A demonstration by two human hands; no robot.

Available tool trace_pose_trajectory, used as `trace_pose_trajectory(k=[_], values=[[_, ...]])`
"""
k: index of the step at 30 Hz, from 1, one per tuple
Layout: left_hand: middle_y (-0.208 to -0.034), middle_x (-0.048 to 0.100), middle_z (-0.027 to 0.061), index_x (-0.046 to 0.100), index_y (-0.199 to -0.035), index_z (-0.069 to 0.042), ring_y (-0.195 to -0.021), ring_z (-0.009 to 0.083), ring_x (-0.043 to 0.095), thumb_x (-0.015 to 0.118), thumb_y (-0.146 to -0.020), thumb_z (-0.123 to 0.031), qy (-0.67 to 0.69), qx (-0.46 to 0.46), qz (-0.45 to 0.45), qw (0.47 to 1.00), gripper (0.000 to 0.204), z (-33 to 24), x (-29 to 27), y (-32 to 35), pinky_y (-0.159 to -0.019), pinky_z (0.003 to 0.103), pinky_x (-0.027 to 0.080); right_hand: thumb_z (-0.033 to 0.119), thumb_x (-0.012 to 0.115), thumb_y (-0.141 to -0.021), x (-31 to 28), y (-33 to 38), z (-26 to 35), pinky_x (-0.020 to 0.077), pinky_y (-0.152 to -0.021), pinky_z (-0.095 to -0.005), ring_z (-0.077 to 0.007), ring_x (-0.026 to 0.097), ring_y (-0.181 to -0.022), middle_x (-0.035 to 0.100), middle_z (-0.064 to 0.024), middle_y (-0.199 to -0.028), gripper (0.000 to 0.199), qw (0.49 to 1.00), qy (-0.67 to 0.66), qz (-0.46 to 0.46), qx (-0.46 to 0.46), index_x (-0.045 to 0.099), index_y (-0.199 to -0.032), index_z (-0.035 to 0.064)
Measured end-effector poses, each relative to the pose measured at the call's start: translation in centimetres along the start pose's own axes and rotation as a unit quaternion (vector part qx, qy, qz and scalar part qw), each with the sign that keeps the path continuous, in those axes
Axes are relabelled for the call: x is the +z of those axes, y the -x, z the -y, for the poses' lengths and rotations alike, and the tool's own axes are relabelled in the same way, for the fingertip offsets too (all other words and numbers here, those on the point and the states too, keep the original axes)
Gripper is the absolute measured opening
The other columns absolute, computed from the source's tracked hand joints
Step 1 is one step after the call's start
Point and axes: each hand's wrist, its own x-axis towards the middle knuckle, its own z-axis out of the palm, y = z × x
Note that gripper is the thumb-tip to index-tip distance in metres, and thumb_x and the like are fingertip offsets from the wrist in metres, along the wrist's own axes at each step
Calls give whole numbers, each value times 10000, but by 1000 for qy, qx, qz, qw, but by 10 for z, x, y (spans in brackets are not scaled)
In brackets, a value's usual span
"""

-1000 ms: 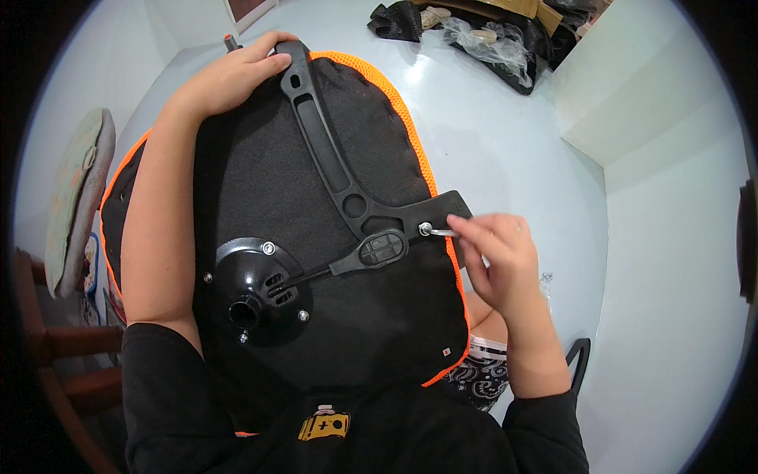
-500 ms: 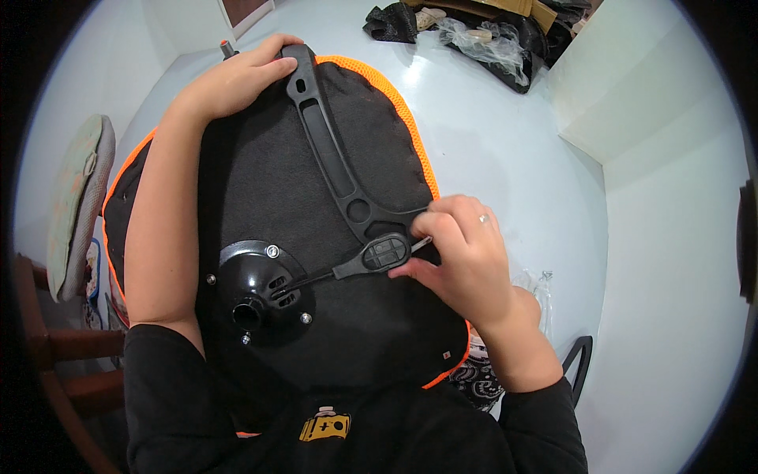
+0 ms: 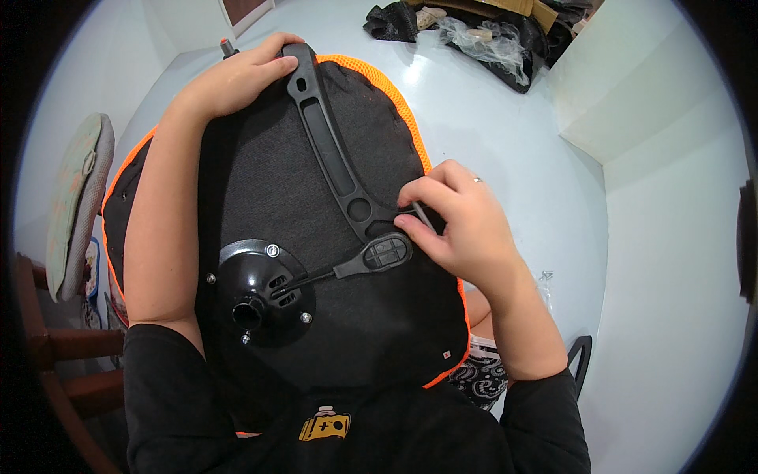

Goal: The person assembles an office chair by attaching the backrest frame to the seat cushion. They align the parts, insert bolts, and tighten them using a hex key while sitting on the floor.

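Note:
An upturned chair seat [image 3: 245, 189] with black fabric and orange mesh edging lies in front of me. Across its underside runs a black plastic armrest [image 3: 325, 142], its lower end near the seat's right edge. My left hand [image 3: 251, 73] is closed around the armrest's far end. Between the thumb and fingers of my right hand [image 3: 454, 217] is a thin grey metal hex key [image 3: 424, 215], held beside the armrest's lower branch; its tip is hidden. A glossy black base plate [image 3: 260, 280] with a round socket is fixed by several bolts, and a black lever paddle [image 3: 386, 253] extends from it.
A cushion [image 3: 79, 205] leans at the left above a brown wooden frame [image 3: 79, 345]. Black bags and clear plastic wrap [image 3: 493, 51] lie by a cardboard box at the back. A white wall [image 3: 671, 197] rises on the right. A black curved bar [image 3: 583, 363] stands at lower right.
My right hand has moved up and slightly away from the lever paddle, with the hex key now at a different angle. My left hand stays on the armrest's end.

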Motion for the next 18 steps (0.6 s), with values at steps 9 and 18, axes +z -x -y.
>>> trace_pose_trajectory(k=[9,18], values=[[-1029,606,120,441,-1312,-180,-966,229,591,389,-943,-378,7,-15,7,1000,422,1,-1,1,-901,338,421,132,608,-800,-9,34,-12,369,-649,-370,-220,550,-715,532,-34,-804,217,987,129,-62,75,668,-1003,182],[-1005,621,129,448,-1307,-179,-954,235,611,376,-940,-383,5,-4,-5,1000,426,1,-3,3,-901,338,433,113,707,-728,8,75,7,349,-665,-359,-177,532,-683,510,6,-766,252,984,163,-67,-23,638,-970,128]])
